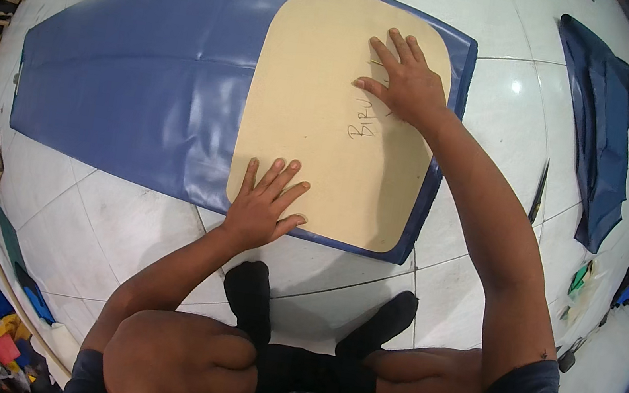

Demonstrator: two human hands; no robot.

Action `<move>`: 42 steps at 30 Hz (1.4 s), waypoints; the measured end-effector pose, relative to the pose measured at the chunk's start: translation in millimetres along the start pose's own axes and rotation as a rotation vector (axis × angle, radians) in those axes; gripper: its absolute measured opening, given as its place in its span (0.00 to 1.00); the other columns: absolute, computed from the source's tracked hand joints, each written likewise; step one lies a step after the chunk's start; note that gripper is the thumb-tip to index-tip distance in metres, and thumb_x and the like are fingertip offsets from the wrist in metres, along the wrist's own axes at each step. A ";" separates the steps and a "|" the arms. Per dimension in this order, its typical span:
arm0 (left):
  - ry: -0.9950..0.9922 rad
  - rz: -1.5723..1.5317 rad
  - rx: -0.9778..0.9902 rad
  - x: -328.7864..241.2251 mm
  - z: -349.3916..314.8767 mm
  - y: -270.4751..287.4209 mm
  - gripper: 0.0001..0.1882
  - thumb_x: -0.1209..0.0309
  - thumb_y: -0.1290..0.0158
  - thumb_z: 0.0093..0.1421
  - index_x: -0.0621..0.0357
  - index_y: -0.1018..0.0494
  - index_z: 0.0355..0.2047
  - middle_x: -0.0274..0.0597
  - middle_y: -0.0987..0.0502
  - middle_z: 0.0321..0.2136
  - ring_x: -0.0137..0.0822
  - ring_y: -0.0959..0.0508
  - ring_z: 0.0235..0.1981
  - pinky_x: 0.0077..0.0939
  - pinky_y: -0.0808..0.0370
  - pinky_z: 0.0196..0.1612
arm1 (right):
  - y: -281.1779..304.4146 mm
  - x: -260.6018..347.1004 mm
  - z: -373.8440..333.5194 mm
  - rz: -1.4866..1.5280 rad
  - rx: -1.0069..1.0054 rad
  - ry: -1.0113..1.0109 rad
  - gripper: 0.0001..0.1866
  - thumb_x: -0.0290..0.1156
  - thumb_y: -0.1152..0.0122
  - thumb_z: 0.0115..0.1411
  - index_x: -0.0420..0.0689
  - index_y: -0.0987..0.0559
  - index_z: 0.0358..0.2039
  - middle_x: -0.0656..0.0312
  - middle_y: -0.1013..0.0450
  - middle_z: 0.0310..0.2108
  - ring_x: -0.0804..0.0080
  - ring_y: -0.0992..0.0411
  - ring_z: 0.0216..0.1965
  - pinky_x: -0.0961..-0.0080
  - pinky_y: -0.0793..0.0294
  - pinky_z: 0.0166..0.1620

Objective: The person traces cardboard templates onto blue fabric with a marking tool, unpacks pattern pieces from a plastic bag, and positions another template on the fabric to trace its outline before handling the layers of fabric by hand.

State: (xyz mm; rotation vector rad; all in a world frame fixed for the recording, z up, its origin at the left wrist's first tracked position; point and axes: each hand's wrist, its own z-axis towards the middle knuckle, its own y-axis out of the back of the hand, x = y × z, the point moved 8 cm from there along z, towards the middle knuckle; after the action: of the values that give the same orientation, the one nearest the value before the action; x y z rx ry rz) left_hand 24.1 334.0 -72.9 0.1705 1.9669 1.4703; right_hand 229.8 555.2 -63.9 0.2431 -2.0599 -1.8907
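Note:
A cream, round-cornered flat board or card panel [306,83] with handwriting on it lies on the right end of a long blue vinyl-like sheet [123,73]. Near the panel's lower left corner rests my left hand [261,207], palm down with the fingers spread. My right hand [409,83] is spread flat on the panel's upper right part, its thumb stretched out to the left. Neither hand grasps anything. A strip of blue shows past the panel's right edge, while the sheet under the panel is hidden.
White floor tiles [500,134] surround the sheet. To the right lie a dark thin pointed tool [539,192] and a crumpled dark blue sheet [596,139]. My feet in black socks [249,292] are close to the near edge. Mixed scraps [4,346] pile up at lower left.

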 end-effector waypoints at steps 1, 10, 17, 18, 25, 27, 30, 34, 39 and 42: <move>-0.001 -0.011 -0.014 -1.0 1.3 2.6 0.33 0.50 0.42 0.60 0.48 0.32 0.62 0.49 0.41 0.69 0.52 0.44 0.71 0.68 0.54 0.69 | 4.8 2.5 3.3 -0.008 -0.005 0.006 0.43 0.68 0.45 0.59 0.58 0.37 0.68 0.55 0.47 0.72 0.49 0.48 0.72 0.54 0.22 0.56; 0.128 0.037 0.198 -16.7 15.0 8.7 0.35 0.60 0.40 0.58 0.47 0.36 0.66 0.61 0.42 0.66 0.63 0.42 0.68 0.70 0.42 0.63 | 26.9 31.5 23.5 0.035 -0.001 0.009 0.28 0.47 0.37 0.60 0.47 0.26 0.57 0.47 0.38 0.65 0.49 0.37 0.65 0.56 0.30 0.61; 0.074 -0.035 -0.016 -23.3 9.4 17.5 0.33 0.62 0.41 0.58 0.54 0.34 0.64 0.61 0.39 0.64 0.60 0.42 0.67 0.69 0.41 0.62 | 33.8 135.1 -39.2 0.811 -0.044 -0.001 0.26 0.44 0.61 0.75 0.38 0.19 0.43 0.59 0.30 0.27 0.67 0.32 0.31 0.69 0.29 0.44; 0.073 -0.037 -0.021 -20.2 9.6 17.9 0.33 0.62 0.41 0.58 0.54 0.34 0.64 0.61 0.39 0.64 0.60 0.42 0.67 0.69 0.41 0.62 | 18.6 158.2 -49.8 0.914 0.083 0.010 0.23 0.42 0.58 0.75 0.38 0.19 0.43 0.61 0.29 0.25 0.69 0.30 0.30 0.71 0.28 0.41; 0.300 -0.433 -0.219 3.9 3.8 -40.0 0.24 0.64 0.47 0.60 0.62 0.25 0.55 0.57 0.30 0.58 0.56 0.38 0.66 0.63 0.50 0.68 | -5.0 237.6 -57.2 1.087 0.303 0.200 0.12 0.32 0.42 0.68 0.37 0.18 0.44 0.52 0.20 0.42 0.63 0.23 0.45 0.69 0.25 0.51; 0.228 -0.228 -0.099 -7.9 10.9 -38.3 0.21 0.65 0.49 0.62 0.62 0.23 0.52 0.55 0.26 0.54 0.55 0.34 0.63 0.59 0.47 0.68 | -7.0 236.9 -49.4 0.880 0.264 0.316 0.10 0.31 0.38 0.64 0.38 0.17 0.41 0.52 0.20 0.43 0.56 0.23 0.45 0.66 0.25 0.52; 0.178 -0.005 0.016 -11.6 13.7 -42.3 0.19 0.67 0.52 0.63 0.62 0.21 0.49 0.53 0.22 0.50 0.55 0.30 0.60 0.55 0.45 0.67 | -10.7 237.7 -47.0 0.870 0.225 0.292 0.09 0.30 0.37 0.62 0.38 0.16 0.38 0.52 0.20 0.42 0.54 0.22 0.45 0.64 0.25 0.52; 0.262 -0.155 -0.039 -3.2 12.4 -45.1 0.19 0.66 0.51 0.62 0.63 0.21 0.48 0.54 0.21 0.47 0.55 0.27 0.56 0.52 0.39 0.63 | -16.4 243.7 -47.7 0.827 0.219 0.299 0.08 0.29 0.37 0.62 0.39 0.16 0.38 0.52 0.19 0.40 0.54 0.22 0.43 0.64 0.25 0.51; 0.192 -0.022 -0.167 -11.2 13.5 -40.1 0.18 0.66 0.52 0.63 0.64 0.21 0.47 0.55 0.20 0.44 0.54 0.24 0.51 0.51 0.35 0.59 | -20.0 242.7 -49.7 0.835 0.215 0.348 0.07 0.29 0.36 0.61 0.39 0.17 0.36 0.53 0.19 0.38 0.54 0.22 0.42 0.64 0.25 0.51; 0.227 -0.138 -0.151 -6.5 14.6 -48.1 0.18 0.66 0.52 0.63 0.64 0.21 0.47 0.57 0.20 0.45 0.53 0.24 0.51 0.52 0.34 0.58 | -13.2 246.3 -47.9 0.809 0.218 0.369 0.07 0.28 0.36 0.61 0.39 0.17 0.36 0.53 0.19 0.37 0.54 0.22 0.42 0.63 0.25 0.51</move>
State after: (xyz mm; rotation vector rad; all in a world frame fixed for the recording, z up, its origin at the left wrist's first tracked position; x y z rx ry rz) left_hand 50.8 325.5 -115.1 -0.2033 1.9876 1.5962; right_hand 16.5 424.1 -42.6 -0.1671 -1.7261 -1.0496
